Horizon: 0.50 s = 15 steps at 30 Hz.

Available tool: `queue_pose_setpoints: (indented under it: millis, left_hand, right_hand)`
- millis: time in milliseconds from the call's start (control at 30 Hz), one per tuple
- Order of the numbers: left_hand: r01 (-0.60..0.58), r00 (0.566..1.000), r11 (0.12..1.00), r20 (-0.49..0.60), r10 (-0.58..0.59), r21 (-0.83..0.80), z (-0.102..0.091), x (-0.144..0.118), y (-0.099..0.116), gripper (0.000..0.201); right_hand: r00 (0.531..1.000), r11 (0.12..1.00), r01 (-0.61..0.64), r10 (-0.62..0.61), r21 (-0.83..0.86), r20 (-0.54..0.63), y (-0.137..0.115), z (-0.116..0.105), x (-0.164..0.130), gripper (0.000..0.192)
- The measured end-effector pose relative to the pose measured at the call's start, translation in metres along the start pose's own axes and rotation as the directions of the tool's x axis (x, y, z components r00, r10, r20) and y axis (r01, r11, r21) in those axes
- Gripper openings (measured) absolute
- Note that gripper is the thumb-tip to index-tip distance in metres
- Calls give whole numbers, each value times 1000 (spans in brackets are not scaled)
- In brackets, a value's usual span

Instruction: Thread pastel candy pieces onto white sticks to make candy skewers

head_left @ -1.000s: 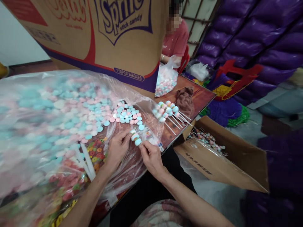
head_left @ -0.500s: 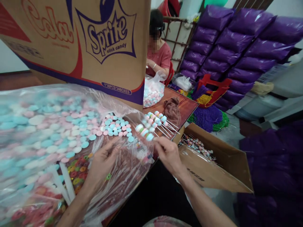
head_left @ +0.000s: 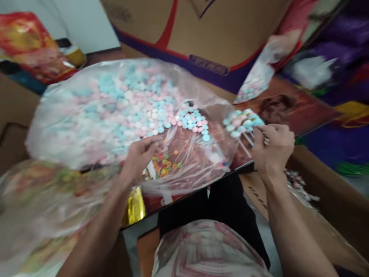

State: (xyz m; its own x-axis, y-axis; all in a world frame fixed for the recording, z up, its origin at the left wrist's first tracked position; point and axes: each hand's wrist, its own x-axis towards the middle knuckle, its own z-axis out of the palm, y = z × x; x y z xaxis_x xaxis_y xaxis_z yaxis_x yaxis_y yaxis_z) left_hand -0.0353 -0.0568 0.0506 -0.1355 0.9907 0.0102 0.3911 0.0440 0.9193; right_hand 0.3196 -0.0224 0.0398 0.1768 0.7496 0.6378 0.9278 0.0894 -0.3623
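On the table [head_left: 311,111], right hand [head_left: 272,148] grips candy sticks [head_left: 242,123]; left hand [head_left: 141,154] touches bag [head_left: 86,127].

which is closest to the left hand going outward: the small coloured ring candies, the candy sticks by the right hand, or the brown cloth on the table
From the left hand, head view:
1. Coloured ring candies, just right of the fingers, under the clear plastic.
2. Candy sticks, further right, at the right hand.
3. Brown cloth, farthest, on the table's far right part, beyond the sticks.
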Motion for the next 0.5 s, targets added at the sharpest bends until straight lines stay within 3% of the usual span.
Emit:
queue_pose_setpoints:
  millis: [33, 100, 167, 233, 300, 433, 500]
  left_hand:
    - [8, 1000, 1000, -8, -8, 12, -5, -1, -2, 37]
    - [18, 999, 999, -45, -16, 32, -15, -1, -8, 34]
    - [18, 998, 999, -68, -14, 49, -23, -2, -12, 32]
    - [16, 997, 998, -77, -12, 57, -30, -3, -15, 32]
    - [15, 994, 998, -105, -9, 58, -36, -4, -18, 33]
    - [26, 989, 995, -146, -12, 92, -44, -5, -25, 36]
    - [45, 988, 993, -149, -28, 111, -45, -5, -27, 38]
  right_hand:
    - [996, 982, 50, -62, 181, 62, -22, -2, -14, 24]
    - [941, 834, 57, -228, 548, 249, -72, -4, -47, 20]
    - [820, 670, 42, -447, 741, 358, -123, -5, -80, 19]
    - [692, 611, 92, -607, 786, 391, -166, 1, -106, 21]
    - [624, 685, 185, -636, 704, 454, -197, 11, -118, 23]
    - [606, 875, 207, -465, 437, 645, -231, 37, -108, 19]
    - [554, 907, 193, -416, 375, 721, -242, 44, -99, 22]
